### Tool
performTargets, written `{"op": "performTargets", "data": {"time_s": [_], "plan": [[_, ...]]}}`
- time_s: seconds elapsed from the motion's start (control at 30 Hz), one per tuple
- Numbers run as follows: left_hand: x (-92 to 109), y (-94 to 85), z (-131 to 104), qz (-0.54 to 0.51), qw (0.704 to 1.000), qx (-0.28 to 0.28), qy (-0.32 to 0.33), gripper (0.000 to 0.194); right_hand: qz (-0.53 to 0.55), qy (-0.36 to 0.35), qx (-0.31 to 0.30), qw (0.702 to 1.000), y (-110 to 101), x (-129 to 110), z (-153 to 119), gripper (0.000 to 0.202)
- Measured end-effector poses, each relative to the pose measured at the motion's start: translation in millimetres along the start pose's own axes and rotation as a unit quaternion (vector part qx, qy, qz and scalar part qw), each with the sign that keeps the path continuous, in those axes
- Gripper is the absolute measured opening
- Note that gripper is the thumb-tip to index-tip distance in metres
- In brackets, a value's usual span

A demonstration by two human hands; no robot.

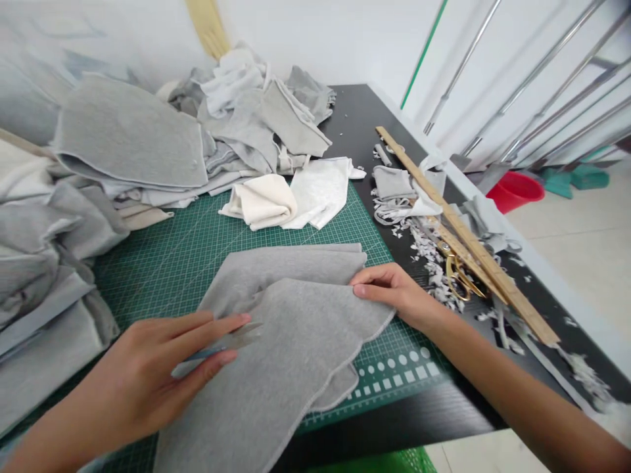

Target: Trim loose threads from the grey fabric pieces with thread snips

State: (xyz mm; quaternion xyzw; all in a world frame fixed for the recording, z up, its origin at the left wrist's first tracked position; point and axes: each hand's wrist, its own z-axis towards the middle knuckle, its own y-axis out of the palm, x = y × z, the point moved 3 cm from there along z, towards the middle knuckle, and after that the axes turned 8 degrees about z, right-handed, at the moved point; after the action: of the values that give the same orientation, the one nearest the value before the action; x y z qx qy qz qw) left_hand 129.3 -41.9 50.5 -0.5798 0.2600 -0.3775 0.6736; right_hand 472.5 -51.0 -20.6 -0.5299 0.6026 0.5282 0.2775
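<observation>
A piece of grey fabric lies folded and rumpled across the green cutting mat, its lower end reaching past the mat's near edge. Over its left part, my left hand is closed around small thread snips. Their metal blades point right, and a bit of blue handle shows between the fingers. My right hand pinches the fabric's upper right edge between thumb and fingers. A further fold of the same grey cloth sits behind that edge.
Heaped grey and white fabric pieces fill the back and left. A cream folded cloth rests on the mat. To the right are wooden rulers, gold-handled scissors and fabric scraps. A red bucket stands beyond the table.
</observation>
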Motion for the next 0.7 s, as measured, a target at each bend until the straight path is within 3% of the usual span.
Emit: {"op": "performTargets", "data": {"time_s": [0.23, 0.5, 0.7], "plan": [[2, 7.3, -24, 0.056, 0.997, 0.038, 0.04, 0.041, -0.029, -0.002, 0.02, 0.999, 0, -3, -2, 0.019], [8, 5.7, -9, 0.078, 0.989, 0.056, 0.112, 0.042, -0.046, 0.019, 0.04, 0.998, -2, -4, -2, 0.019], [-1, 11.2, -5, 0.061, 0.991, 0.037, 0.115, 0.04, -0.049, 0.034, 0.034, 0.998, -2, -4, -2, 0.017]]}}
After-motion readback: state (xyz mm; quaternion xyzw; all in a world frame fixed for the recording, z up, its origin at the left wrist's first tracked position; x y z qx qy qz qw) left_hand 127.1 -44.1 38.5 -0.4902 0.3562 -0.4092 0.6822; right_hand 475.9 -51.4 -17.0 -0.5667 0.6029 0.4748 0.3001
